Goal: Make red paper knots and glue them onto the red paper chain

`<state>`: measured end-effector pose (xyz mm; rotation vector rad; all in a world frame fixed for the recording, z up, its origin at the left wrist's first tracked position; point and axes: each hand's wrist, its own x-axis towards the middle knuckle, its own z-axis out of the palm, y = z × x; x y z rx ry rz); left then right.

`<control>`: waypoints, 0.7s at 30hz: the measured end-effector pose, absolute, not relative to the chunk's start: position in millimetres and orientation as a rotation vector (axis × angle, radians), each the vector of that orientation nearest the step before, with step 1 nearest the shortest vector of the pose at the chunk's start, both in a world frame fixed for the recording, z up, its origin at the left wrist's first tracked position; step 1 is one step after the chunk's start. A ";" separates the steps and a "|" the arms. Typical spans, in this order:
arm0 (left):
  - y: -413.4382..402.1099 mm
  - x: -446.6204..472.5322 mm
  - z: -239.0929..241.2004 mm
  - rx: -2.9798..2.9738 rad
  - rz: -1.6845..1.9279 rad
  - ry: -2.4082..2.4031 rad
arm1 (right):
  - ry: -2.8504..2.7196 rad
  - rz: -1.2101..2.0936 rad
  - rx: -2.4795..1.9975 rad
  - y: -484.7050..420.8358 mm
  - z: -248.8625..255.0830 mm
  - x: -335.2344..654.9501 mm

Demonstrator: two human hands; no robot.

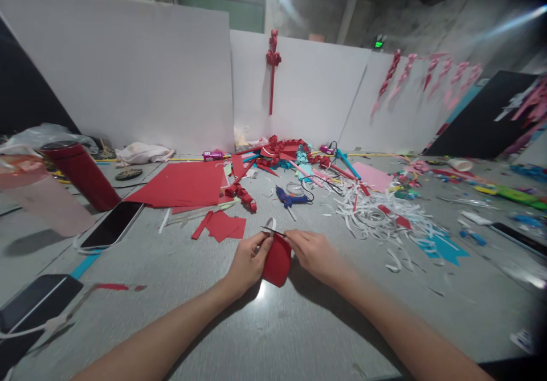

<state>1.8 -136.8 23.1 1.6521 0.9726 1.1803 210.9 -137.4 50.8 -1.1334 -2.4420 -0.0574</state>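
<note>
- Bare forearms [171,330] reach in from the bottom edge.
- Lower left: dark device [40,304], pale cable [28,332] across it.
- Just below centre: left hand [249,262] pinching a red piece [277,266] between thumb and fingers.
- Right beside it: right hand [315,253], fingers closed on a thin dark blade [272,230] across the piece's top edge.
- Right of centre: tangled white strips [363,213].
- Right edge: black phone [519,237].

Red flask [81,173] is standing nxt to pink cup [47,199]; phone [111,225] is lying nr both; cloth [144,153] is resting nr white partition [128,68]; green sign [378,44] is glowing at rear.
</note>
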 end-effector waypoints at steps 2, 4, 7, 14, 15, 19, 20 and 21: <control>-137.4 2.0 22.6 1.638 1.192 0.990 | -2.427 -0.015 -1.136 -137.6 51.8 210.6; -138.2 1.8 22.4 1.639 1.199 0.982 | -2.426 0.030 -1.136 -138.3 53.8 210.3; -139.0 1.0 22.5 1.654 1.212 0.980 | -2.420 0.082 -1.146 -139.8 57.7 210.3; -137.3 -0.5 22.6 1.682 1.211 1.007 | -2.421 0.119 -1.149 -141.3 60.1 211.4; -137.4 -0.3 22.8 1.686 1.203 1.001 | -2.421 0.115 -1.153 -141.2 59.5 211.3; -139.8 0.9 25.2 1.711 1.170 0.972 | -2.440 0.100 -1.150 -140.3 56.4 210.8; -140.6 1.0 25.8 1.708 1.167 0.975 | -2.440 0.102 -1.144 -139.9 55.8 210.7; -141.2 1.0 26.3 1.697 1.173 0.986 | -2.434 0.103 -1.137 -139.6 55.2 210.7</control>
